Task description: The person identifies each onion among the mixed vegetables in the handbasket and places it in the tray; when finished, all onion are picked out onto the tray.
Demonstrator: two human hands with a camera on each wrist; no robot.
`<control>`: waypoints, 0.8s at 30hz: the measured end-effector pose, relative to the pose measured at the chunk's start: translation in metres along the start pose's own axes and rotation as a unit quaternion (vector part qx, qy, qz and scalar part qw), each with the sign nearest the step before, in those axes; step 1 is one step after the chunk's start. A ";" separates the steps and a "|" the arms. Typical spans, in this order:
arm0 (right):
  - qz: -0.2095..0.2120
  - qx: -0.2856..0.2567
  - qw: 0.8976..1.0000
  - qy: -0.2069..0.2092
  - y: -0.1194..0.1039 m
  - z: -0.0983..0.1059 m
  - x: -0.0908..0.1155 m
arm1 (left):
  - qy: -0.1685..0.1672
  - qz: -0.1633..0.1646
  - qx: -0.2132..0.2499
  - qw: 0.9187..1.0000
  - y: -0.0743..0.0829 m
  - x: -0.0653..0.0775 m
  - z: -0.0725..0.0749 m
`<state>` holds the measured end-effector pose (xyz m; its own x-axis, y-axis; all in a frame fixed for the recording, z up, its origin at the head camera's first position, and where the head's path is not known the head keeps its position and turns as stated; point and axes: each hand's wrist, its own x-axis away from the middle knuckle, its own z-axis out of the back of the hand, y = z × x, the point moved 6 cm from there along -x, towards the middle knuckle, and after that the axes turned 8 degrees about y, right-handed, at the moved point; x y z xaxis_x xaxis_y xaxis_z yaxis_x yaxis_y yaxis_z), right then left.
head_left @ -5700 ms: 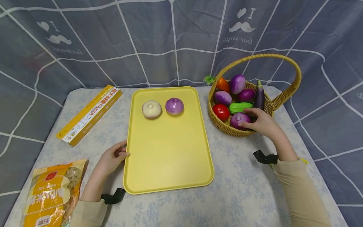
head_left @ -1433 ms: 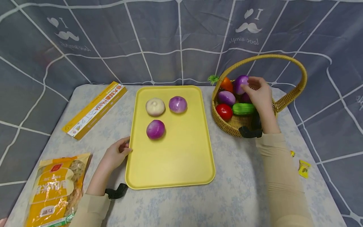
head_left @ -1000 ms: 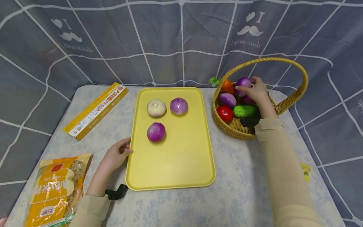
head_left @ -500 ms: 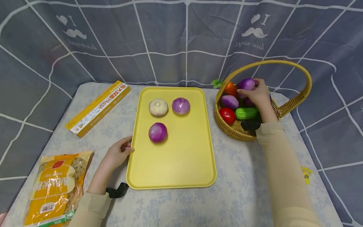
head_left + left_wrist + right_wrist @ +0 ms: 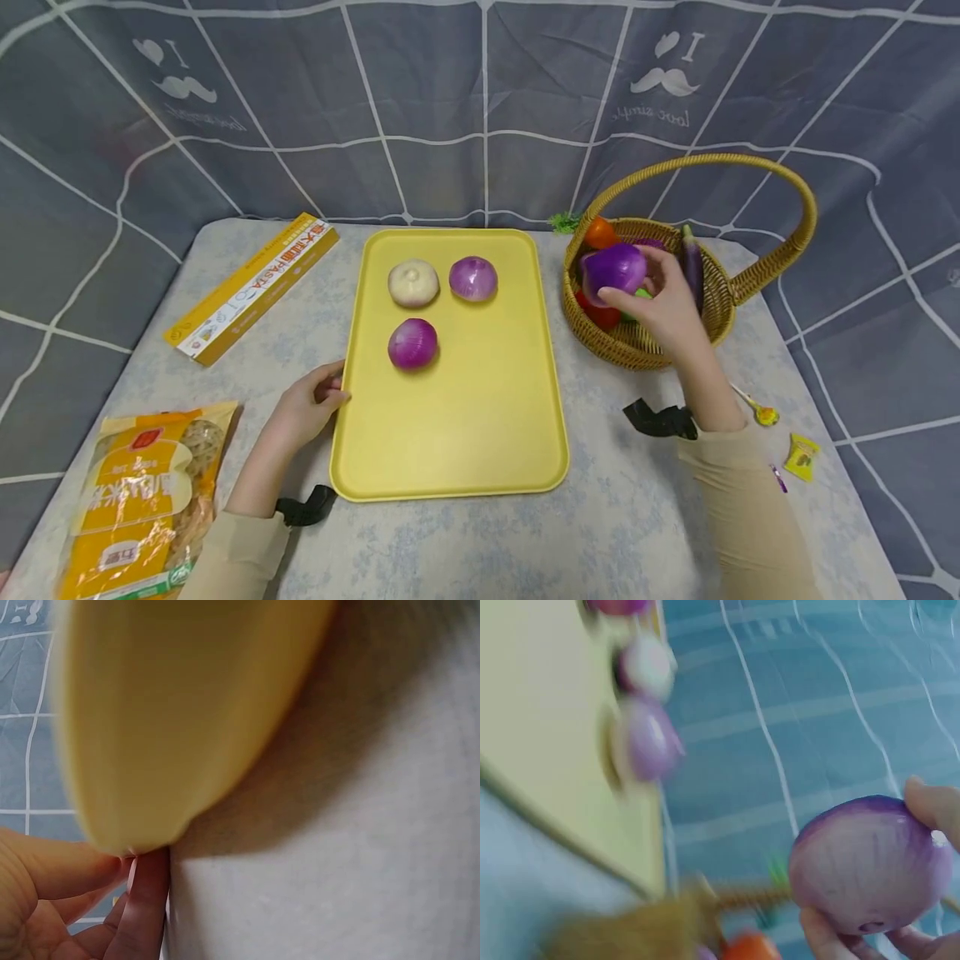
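Note:
In the head view my right hand (image 5: 670, 310) grips a purple onion (image 5: 615, 271) above the near part of the wicker basket (image 5: 630, 350). The right wrist view shows that onion (image 5: 870, 862) between thumb and fingers, its root end facing down. My left hand (image 5: 309, 406) pinches the left rim of the yellow tray (image 5: 465, 442); in the left wrist view thumb and fingertips meet at the tray's edge (image 5: 142, 836). On the tray lie a white onion (image 5: 413, 283), a light purple onion (image 5: 473, 278) and a darker purple onion (image 5: 412, 343).
Inside the basket are an orange vegetable (image 5: 601, 234), a tomato (image 5: 597, 313) and an eggplant (image 5: 693, 267); others are partly hidden. A pasta box (image 5: 255, 287) and a noodle bag (image 5: 142, 500) lie at left. A lollipop (image 5: 765, 415) and yellow candy (image 5: 802, 457) lie at right.
A dark purple onion has come from the basket onto the tray. My right hand has since lifted another onion off the basket's back and brought it nearer. The left hand stays at the rim.

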<state>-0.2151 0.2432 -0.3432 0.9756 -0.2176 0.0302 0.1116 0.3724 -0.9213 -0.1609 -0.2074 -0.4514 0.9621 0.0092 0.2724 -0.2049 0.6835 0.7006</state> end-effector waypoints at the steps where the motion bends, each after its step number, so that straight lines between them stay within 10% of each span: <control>1: 0.010 -0.021 1.000 -0.016 0.000 -0.011 0.006 | 0.001 0.001 -0.002 1.000 0.000 0.000 0.000; 8: 0.026 -0.105 0.989 -0.105 0.012 -0.091 0.024 | 0.004 0.005 -0.005 1.000 0.000 0.001 0.002; 24: 0.054 0.100 0.983 -0.144 0.034 -0.165 0.015 | 0.005 0.006 -0.010 1.000 0.005 0.003 0.000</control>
<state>-0.2276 0.1038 -0.4379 0.9937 0.0865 0.0720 0.0118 0.5560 -0.8311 -0.1586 -0.2037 -0.4471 0.9611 0.0246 0.2752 -0.2136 0.6979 0.6836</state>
